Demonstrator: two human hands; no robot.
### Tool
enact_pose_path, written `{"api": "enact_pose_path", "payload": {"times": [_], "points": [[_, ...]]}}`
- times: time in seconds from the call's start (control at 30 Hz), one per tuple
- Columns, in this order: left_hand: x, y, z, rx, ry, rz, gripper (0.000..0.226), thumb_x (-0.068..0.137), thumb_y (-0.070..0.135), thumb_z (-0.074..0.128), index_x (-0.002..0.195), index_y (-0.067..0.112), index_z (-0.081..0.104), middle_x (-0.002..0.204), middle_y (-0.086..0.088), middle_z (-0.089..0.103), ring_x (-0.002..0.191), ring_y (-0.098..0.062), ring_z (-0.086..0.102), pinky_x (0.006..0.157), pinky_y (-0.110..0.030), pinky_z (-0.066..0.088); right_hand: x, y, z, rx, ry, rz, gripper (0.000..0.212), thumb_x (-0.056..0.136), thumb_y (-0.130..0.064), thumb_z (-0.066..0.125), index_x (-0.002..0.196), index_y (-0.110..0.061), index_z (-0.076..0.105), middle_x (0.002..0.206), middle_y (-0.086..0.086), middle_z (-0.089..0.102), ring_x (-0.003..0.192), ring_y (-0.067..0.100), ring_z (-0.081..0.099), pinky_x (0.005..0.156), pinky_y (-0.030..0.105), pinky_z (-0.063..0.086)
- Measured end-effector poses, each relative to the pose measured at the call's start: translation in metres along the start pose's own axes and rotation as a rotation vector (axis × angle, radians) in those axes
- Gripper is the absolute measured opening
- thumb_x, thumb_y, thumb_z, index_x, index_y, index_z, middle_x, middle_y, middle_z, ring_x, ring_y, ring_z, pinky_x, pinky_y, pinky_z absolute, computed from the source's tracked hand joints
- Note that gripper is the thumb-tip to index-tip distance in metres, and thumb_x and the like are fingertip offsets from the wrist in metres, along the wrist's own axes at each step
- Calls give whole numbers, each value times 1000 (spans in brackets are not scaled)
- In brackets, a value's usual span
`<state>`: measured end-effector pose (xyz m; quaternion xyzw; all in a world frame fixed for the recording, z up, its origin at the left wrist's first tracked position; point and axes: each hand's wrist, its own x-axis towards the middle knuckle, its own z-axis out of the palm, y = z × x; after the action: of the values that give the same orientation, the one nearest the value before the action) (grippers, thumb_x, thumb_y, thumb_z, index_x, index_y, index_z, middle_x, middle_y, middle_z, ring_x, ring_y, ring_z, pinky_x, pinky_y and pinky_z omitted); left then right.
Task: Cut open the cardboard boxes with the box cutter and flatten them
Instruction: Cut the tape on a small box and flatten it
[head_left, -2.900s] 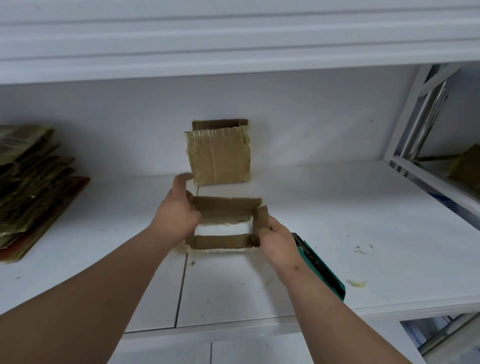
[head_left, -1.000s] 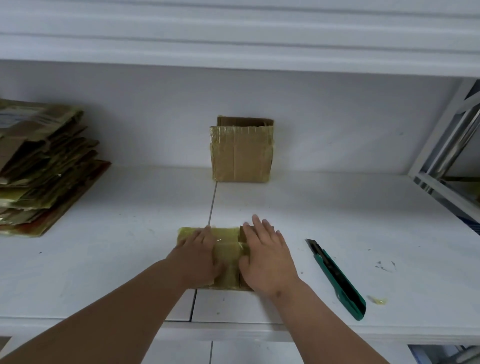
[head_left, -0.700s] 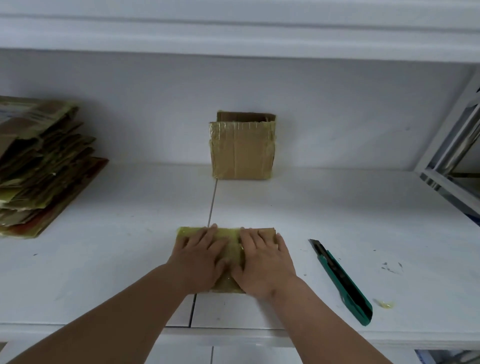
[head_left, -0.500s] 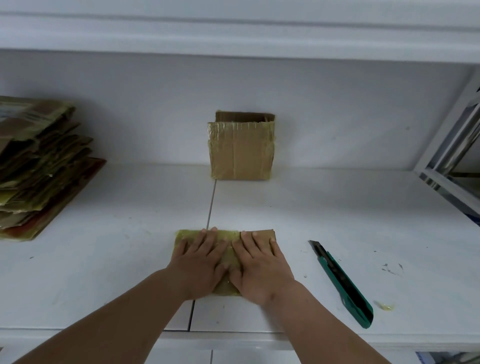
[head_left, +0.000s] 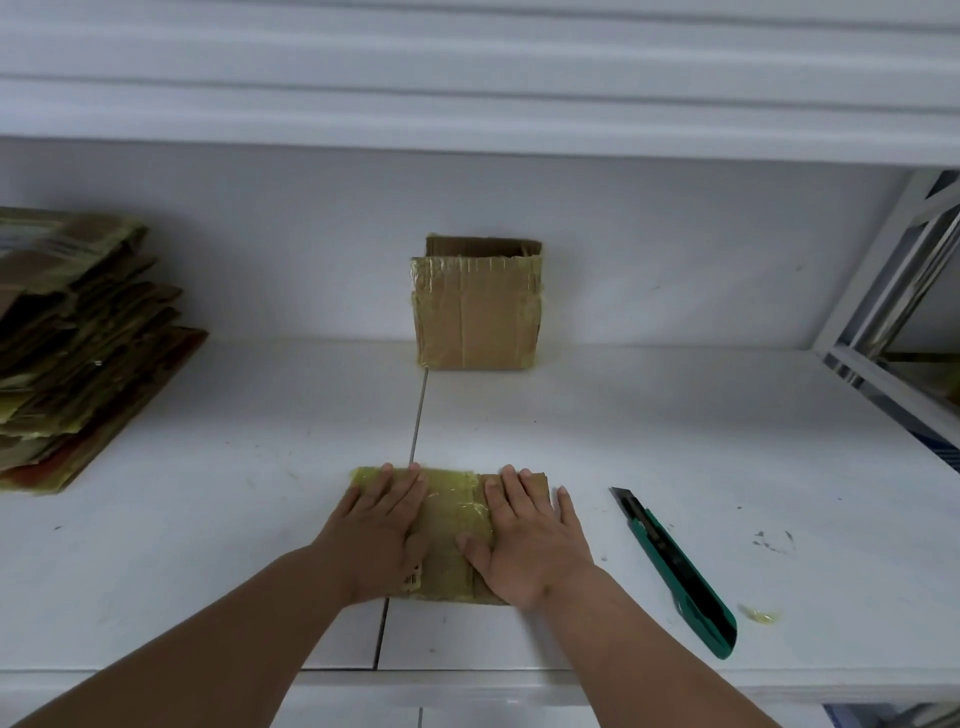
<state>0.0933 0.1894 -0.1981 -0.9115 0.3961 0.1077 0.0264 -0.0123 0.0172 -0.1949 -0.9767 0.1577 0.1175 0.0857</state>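
A: Head view, where's the work?
B: Flattened box (head_left: 451, 535) lies near the front edge of the white shelf (head_left: 675, 441), mid-width. Left hand (head_left: 382, 525) and right hand (head_left: 524, 535) press flat on it, fingers straight, gripping nothing.
A: Cutter?
B: Box cutter (head_left: 675, 569) lies just right of the right hand, untouched. Upright taped box (head_left: 475, 306) at the back edge. Stack of flattened cardboard (head_left: 78, 343) at the left edge.

Two bare forearms, no sleeves in view. Left hand (head_left: 382, 530) and right hand (head_left: 527, 540) ungloved, without rings, watch or bracelets. Short, plain fingernails. Nothing else of the body in view.
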Motion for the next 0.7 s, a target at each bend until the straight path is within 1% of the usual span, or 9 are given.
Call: {"api": "enact_pose_path", "payload": {"times": [0.1, 0.2, 0.27, 0.33, 0.4, 0.47, 0.5, 0.6, 0.7], "points": [[-9, -5, 7, -55, 26, -89, 128, 48, 87, -31, 154, 18, -15, 155, 5, -30, 147, -20, -24, 119, -42, -9, -7, -6, 2, 9, 0, 29, 79, 96, -67, 14, 156, -23, -13, 162, -4, -25, 148, 17, -27, 120, 50, -14], [-9, -5, 6, -96, 1, -127, 137, 40, 86, -37, 154, 16, -14, 160, 1, -26, 147, -21, -24, 120, -42, -6, -9, -9, 4, 0, 8, 47, 81, 95, -68, 14, 156, -23, -13, 162, -3, -24, 148, 18, -26, 119, 52, -14], [-8, -4, 0, -110, -36, -145, 117, 63, 88, -19, 155, 16, -14, 161, -1, -22, 148, -22, -22, 121, -43, -4, -9, -10, 2, -2, -11, 54, 81, 95, -69, 14, 156, -23, -13, 162, -2, -24, 148, 18, -26, 118, 54, -15], [-10, -2, -2, -153, -27, -209, 93, 90, 74, 17, 154, 16, -16, 161, -1, -23, 148, -22, -20, 122, -44, -1, -8, -10, -1, 25, -30, 61, 81, 95, -69, 15, 156, -24, -13, 162, -3, -25, 148, 17, -27, 117, 55, -16], [-14, -2, -4, -274, 10, -351, 106, 88, 73, 40, 153, 16, -20, 162, -2, -22, 150, -23, -16, 122, -43, 3, -7, -9, 0, 50, -43, 68, 80, 95, -68, 15, 156, -26, -14, 161, -5, -26, 147, 16, -28, 117, 56, -17], [-17, -2, -7, -342, -3, -466, 114, 82, 75, 47, 154, 14, -18, 164, -3, -9, 151, -24, -5, 120, -43, 11, -8, -9, 1, 79, -42, 72, 77, 96, -66, 14, 156, -26, -13, 161, -7, -26, 147, 14, -28, 116, 57, -18], [-18, 0, -10, -342, -2, -492, 110, 84, 71, 49, 155, 15, -14, 164, -4, 3, 150, -25, 4, 118, -44, 17, -8, -10, 1, 99, -36, 73, 74, 97, -63, 14, 156, -26, -12, 161, -6, -26, 147, 14, -28, 116, 57, -18], [-17, 4, -23, -407, 43, -523, 86, 90, 38, 54, 155, 18, 1, 151, -7, 32, 136, -29, 32, 105, -43, 39, -9, -10, -2, 131, -33, 64, 68, 101, -51, 17, 157, -25, -11, 162, -4, -25, 147, 15, -27, 116, 58, -17], [-20, 5, -34, -593, 128, -545, 70, 88, 16, 50, 150, 22, 19, 138, -4, 36, 107, -24, 51, 71, -29, 48, -11, -10, -3, 157, -18, 44, 67, 101, -43, 22, 158, -24, -8, 164, -4, -20, 149, 16, -22, 117, 58, -13]]}}
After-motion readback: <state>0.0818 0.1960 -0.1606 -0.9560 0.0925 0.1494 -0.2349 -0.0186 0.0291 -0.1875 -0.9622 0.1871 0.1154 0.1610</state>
